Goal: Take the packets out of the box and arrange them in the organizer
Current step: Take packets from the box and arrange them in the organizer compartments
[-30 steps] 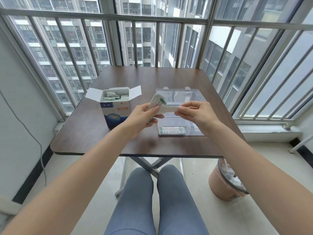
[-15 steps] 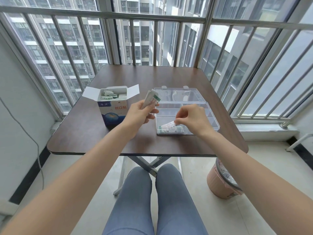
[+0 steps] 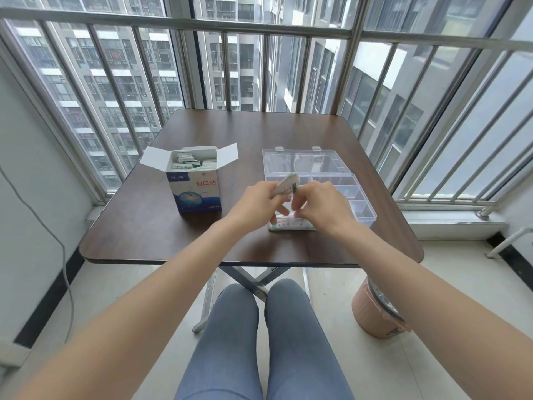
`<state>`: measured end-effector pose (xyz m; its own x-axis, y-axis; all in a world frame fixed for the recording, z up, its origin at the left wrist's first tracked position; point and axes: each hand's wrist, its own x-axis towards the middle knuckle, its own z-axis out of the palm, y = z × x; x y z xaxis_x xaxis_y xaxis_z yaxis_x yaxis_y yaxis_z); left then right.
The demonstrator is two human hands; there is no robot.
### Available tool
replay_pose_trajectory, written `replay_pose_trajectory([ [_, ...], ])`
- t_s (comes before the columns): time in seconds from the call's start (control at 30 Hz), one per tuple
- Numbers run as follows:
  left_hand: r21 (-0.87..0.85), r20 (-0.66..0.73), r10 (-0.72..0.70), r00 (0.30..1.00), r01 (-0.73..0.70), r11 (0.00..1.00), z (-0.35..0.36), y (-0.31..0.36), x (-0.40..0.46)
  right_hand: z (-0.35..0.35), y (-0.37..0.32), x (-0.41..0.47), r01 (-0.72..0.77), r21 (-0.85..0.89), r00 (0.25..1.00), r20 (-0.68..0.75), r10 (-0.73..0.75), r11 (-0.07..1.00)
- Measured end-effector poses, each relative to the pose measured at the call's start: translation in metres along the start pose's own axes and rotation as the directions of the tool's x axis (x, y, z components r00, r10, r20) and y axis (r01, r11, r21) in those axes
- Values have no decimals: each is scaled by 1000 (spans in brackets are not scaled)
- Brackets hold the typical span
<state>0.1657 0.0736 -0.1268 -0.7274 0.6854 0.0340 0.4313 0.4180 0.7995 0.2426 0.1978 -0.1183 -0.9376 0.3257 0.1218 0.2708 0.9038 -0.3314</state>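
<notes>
Packets [image 3: 286, 184] sit fanned in your left hand [image 3: 256, 202], its grip pinched on them above the organizer [image 3: 350, 192], at the desk's [image 3: 150, 226] near right. Your right hand [image 3: 323, 207] curls over the near-left compartment; what its grip holds is hidden. Left of both, the box [image 3: 197, 192] stands open with more packets inside.

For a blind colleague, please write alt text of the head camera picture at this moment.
A seated person's two hands meet over the near left corner of a clear plastic organizer on a brown table: the left hand holds a small stack of packets while the right hand reaches to it. An open box with more packets stands to the left.
</notes>
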Motion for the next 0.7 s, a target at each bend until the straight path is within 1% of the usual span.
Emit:
replay_pose_trajectory([
  [0.17, 131, 7, -17, 1000, 16, 991, 2, 0, -1, -3, 1, 2, -18, -23, 999, 43, 19, 1000],
  [0.3, 181, 17, -23, 1000, 20, 983, 3, 0, 1, -11, 4, 4, -124, -25, 992, -12, 124, 992],
  [0.37, 193, 21, -24, 999, 20, 981, 3, 1, 1, -17, 5, 5, -151, -65, 988, 35, 153, 986],
  [0.5, 203, 20, -35, 999, 30, 979, 3, 3, 1, -17, -1, 7, -189, -77, 966, 166, 200, 979],
  [0.7, 194, 34, -33, 999, 26, 981, 2, 5, -2, -17, -11, 9, -202, -95, 950, 222, 218, 975],
])
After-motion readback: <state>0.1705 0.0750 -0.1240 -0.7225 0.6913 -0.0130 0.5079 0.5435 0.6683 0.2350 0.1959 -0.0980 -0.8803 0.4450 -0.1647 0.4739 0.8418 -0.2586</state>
